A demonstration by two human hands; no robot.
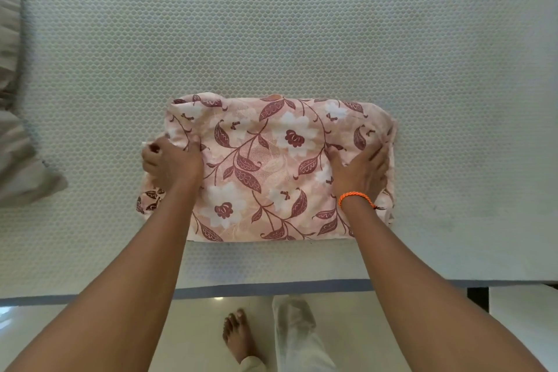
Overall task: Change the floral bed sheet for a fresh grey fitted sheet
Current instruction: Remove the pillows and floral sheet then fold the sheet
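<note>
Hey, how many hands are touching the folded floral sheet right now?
2. The left hand grips the folded floral sheet at its left edge; the right hand presses flat on its right side, both over the bare mattress.

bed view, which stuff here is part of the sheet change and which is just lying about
Part of the job:
floral sheet, folded
bare mattress
left hand and right hand on the sheet

Just lying about:
grey bedding at the left edge
clear plastic on the floor
</note>
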